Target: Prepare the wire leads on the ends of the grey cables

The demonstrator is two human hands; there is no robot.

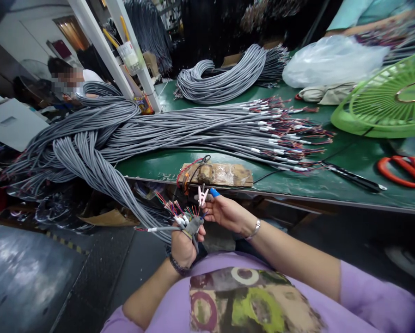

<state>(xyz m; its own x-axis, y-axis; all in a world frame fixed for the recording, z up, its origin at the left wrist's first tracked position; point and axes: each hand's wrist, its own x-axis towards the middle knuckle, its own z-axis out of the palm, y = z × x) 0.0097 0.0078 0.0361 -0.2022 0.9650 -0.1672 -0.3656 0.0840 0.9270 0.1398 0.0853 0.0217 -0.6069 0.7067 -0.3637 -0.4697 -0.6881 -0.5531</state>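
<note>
**Clenching grey cables below the bench edge**

Grasped in the left hand point(184, 247): grey cables point(113, 182), held near their ends, likely to keep the coloured wires point(174, 209) exposed and steady. At two o'clock, right hand point(226, 213) curled beside the wires, probably for fine work; pinching or not, cannot tell. Wire tips pointing roughly eleven to twelve o'clock; long axis of the trailing bundle sloping from ten towards four. Farther out, towards one, pink clip point(202, 197), then wooden block point(233, 175).
</note>
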